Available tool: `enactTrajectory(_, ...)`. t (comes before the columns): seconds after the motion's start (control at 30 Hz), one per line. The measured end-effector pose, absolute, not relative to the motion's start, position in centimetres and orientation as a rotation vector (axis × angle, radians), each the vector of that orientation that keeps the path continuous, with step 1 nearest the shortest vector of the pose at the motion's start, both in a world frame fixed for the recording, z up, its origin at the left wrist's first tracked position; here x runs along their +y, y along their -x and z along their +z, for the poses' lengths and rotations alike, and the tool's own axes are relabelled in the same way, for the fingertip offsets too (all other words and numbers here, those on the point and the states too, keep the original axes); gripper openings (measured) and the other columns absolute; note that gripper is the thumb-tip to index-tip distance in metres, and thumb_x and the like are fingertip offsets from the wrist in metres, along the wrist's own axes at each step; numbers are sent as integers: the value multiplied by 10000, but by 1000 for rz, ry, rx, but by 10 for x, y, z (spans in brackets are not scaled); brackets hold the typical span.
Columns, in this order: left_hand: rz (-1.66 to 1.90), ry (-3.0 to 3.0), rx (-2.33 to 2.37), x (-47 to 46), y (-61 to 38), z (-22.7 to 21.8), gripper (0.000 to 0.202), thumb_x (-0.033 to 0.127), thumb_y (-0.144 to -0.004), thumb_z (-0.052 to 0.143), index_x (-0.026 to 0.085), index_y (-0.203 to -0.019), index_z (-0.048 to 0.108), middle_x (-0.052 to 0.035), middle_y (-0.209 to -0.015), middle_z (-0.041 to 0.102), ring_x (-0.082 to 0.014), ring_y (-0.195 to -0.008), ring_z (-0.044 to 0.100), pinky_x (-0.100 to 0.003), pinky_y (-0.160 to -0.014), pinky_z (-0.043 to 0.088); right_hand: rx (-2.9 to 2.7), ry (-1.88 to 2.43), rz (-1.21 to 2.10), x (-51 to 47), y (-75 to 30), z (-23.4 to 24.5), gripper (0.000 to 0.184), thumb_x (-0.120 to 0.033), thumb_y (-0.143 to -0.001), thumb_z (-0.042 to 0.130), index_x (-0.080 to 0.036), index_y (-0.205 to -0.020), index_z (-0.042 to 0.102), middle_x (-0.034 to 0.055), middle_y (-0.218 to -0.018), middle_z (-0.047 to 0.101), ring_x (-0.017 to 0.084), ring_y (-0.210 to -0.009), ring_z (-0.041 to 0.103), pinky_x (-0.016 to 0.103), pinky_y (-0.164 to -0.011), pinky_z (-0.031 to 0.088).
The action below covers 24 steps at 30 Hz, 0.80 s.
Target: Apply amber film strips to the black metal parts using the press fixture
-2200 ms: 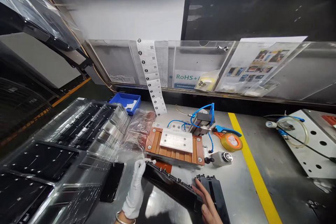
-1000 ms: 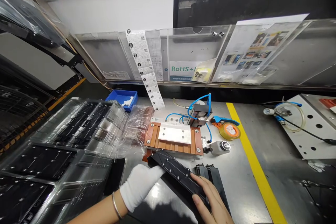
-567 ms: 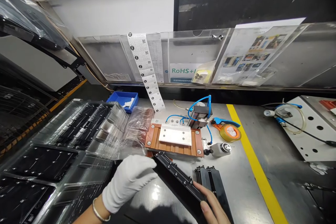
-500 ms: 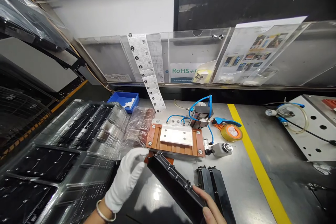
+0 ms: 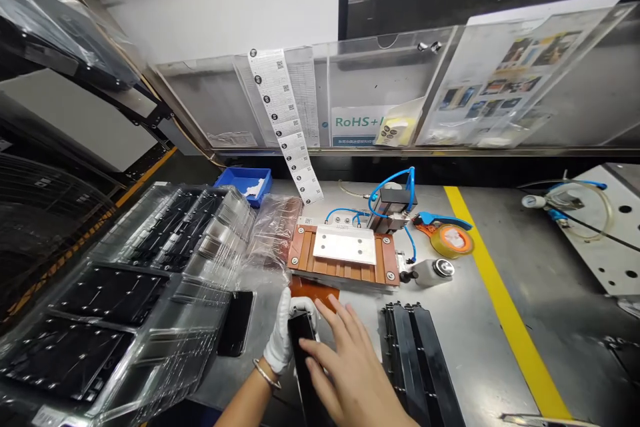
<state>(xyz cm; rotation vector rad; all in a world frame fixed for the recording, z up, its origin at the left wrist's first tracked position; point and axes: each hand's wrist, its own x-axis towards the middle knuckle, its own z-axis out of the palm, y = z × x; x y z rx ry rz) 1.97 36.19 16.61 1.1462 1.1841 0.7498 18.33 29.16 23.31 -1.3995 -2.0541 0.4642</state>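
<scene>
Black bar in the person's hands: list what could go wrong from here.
The bare right hand resting on the black bar may leave fingerprints, unlike the gloved left hand. The bar could also knock the orange pad or the black slab lying close by.

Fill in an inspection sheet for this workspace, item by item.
Surface: steel bench with a yellow stripe.
Job's things: black bar between the hands; two more black bars lie to the right.
Clutter: plastic-wrapped black trays; blue bin.
Grips: gloved left hand and bare right hand, both on the bar.
Cables: blue pneumatic tubing beside a copper-and-aluminium fixture.
Surroundings: QR label strip hanging at acrylic document holders.
</scene>
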Motion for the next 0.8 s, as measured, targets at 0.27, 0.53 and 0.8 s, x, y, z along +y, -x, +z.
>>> enactTrajectory(0.27,565,-1416,1401,342,21,123,498,531,-764,529,161,-1078,638,-168,-1225,657,-307,-1215,551,-514,-1159,265,-2348,1496,828,318,-158,242,238,-208,-919,479,-94,-943,687,193,-1572,178,343,-1475,77,609,-1183,113)
enactTrajectory(0.53,511,-1524,1394,328,29,126,523,538,-844,409,156,-1125,632,-177,-1235,645,-316,-1288,493,-547,-1138,310,-2508,1532,1002,323,-160,265,305,-262,-876,548,-50,-1056,673,274,-1549,99,357,-1444,-76,587,-1185,-4)
enactTrajectory(0.8,545,-1516,1393,327,24,133,552,596,-858,412,149,-1094,633,-173,-1149,676,-308,-1189,572,-555,-1147,292,-2520,1536,1018,320,-160,268,306,-242,-899,521,-40,-1066,678,272,-1551,68,350,-1451,-72,587,-1178,-24)
